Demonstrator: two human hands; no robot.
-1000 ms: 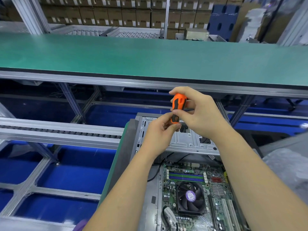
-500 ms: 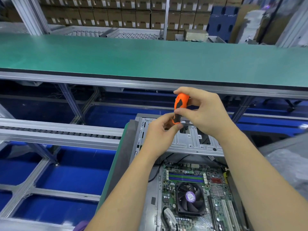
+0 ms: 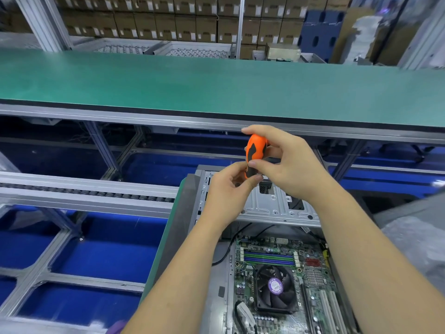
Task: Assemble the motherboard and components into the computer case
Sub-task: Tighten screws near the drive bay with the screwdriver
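Barely moved: right hand (image 3: 286, 162) still grips the orange screwdriver (image 3: 255, 153) handle upright, left hand (image 3: 228, 189) pinching its lower end, over the computer case (image 3: 272, 206) far edge. Light, stiff tool, rubbery handle is the hold. Motherboard (image 3: 284, 285) likely fragile, so handle by edges.

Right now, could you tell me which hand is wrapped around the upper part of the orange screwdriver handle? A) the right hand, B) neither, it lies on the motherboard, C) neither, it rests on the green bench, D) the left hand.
A: the right hand curls its fingers and thumb round the top of the orange screwdriver, while the left hand pinches at its lower end above the computer case.
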